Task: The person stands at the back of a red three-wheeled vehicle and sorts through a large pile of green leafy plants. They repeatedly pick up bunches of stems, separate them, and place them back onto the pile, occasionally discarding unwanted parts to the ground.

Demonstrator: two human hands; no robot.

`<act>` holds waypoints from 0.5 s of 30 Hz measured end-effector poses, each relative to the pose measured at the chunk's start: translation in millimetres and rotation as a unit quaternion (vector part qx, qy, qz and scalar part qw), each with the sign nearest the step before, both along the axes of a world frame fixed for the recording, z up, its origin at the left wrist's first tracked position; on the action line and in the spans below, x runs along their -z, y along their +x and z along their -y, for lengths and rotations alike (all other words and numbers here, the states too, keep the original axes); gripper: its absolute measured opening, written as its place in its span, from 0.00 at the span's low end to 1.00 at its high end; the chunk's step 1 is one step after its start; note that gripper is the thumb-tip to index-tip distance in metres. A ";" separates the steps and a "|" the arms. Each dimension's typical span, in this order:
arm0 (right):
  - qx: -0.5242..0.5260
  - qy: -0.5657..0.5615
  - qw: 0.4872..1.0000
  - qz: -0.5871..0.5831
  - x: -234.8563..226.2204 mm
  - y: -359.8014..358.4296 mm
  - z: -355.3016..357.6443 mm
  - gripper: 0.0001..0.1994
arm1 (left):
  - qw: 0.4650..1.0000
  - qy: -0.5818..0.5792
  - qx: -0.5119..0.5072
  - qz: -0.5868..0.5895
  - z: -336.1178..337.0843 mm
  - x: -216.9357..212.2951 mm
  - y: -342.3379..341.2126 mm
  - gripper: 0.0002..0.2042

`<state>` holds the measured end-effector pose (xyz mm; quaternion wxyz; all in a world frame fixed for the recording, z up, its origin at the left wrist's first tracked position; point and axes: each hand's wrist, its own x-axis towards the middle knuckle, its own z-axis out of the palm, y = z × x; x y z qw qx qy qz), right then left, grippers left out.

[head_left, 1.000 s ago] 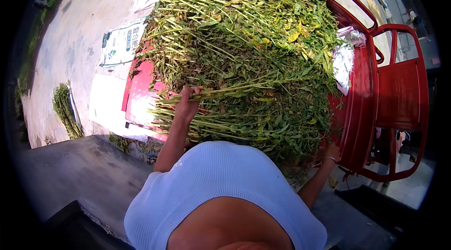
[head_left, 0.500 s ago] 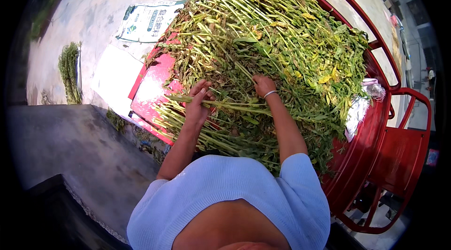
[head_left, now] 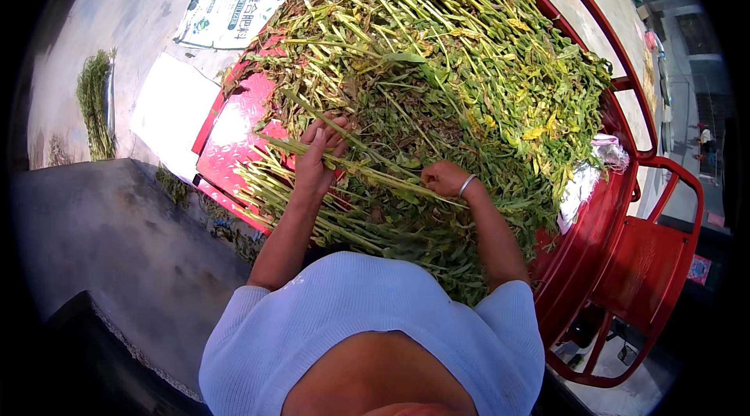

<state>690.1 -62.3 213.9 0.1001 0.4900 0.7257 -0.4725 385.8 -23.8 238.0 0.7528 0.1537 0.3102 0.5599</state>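
My left hand [head_left: 315, 164] is closed round a small bunch of leafy green stalks [head_left: 367, 174], which lies slantwise across my front. Its thumb rests on top, and the cut ends stick out past the hand to the left. My right hand [head_left: 445, 178], with a pale bangle at the wrist, is curled at the leafy side of the bunch. One more thin stalk [head_left: 312, 110] runs from above my left hand down to the right hand's fingers. Below both hands lies a row of loose stalks [head_left: 262, 185], and beyond them spreads a large heap of cut leafy plants [head_left: 476, 80].
The heap lies on a red metal cart bed [head_left: 238, 123] with red rails [head_left: 605, 21] at the right. A white printed sack [head_left: 234, 14] and a white sheet [head_left: 173, 107] lie on the left. Farther left stands a plant bundle [head_left: 95, 103]. Another white sack [head_left: 582, 185] sits at the right.
My right hand has come closer to me and down to the held bunch, drawing a thin stalk from the heap. My left hand keeps its hold. The whole view has shifted slightly.
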 end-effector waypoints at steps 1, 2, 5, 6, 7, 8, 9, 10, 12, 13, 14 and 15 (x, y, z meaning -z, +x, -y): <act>0.017 0.001 1.000 -0.012 6.4 3.9 -2.3 0.08 | 1.000 0.018 -0.003 -0.009 1.0 6.3 -4.2 0.14; 0.027 -0.008 1.000 -0.005 8.9 3.8 -2.1 0.08 | 0.999 0.035 -0.005 -0.018 2.8 11.3 -7.6 0.12; -0.004 0.008 0.996 0.092 -11.0 -12.0 -16.4 0.13 | 0.996 -0.025 -0.028 -0.077 7.3 6.4 -8.4 0.09; 0.051 0.051 0.997 0.020 -30.5 -29.3 -26.6 0.15 | 0.995 -0.028 -0.028 -0.091 7.3 8.4 -9.8 0.09; 0.109 0.091 0.988 -0.053 -47.0 -49.4 -34.0 0.17 | 0.993 -0.031 -0.038 -0.104 8.1 7.7 -9.7 0.08; 0.149 0.127 0.973 -0.121 -57.2 -70.7 -40.0 0.19 | 0.993 -0.038 -0.040 -0.101 10.2 8.2 -9.8 0.08; 0.190 0.167 0.949 -0.187 -62.9 -93.1 -47.5 0.21 | 0.994 -0.040 -0.039 -0.098 8.8 7.9 -9.3 0.07; 0.181 0.233 0.934 -0.203 -63.9 -115.5 -53.3 0.21 | 0.994 -0.040 -0.038 -0.093 6.8 6.0 -7.4 0.06; 0.225 0.249 0.894 -0.296 -60.0 -159.8 -56.8 0.18 | 0.992 -0.039 -0.043 -0.108 6.7 -1.8 -2.9 0.06; 0.273 0.202 0.865 -0.370 -57.4 -175.1 -60.4 0.16 | 0.992 -0.046 -0.048 -0.109 8.1 -1.6 -3.7 0.06; 0.324 0.164 0.841 -0.401 -57.5 -182.1 -61.8 0.15 | 0.991 -0.052 -0.055 -0.106 8.6 -2.3 -4.2 0.06; 0.374 0.127 0.813 -0.428 -58.9 -185.8 -58.5 0.14 | 0.994 -0.055 -0.069 -0.061 8.1 -6.1 -3.5 0.07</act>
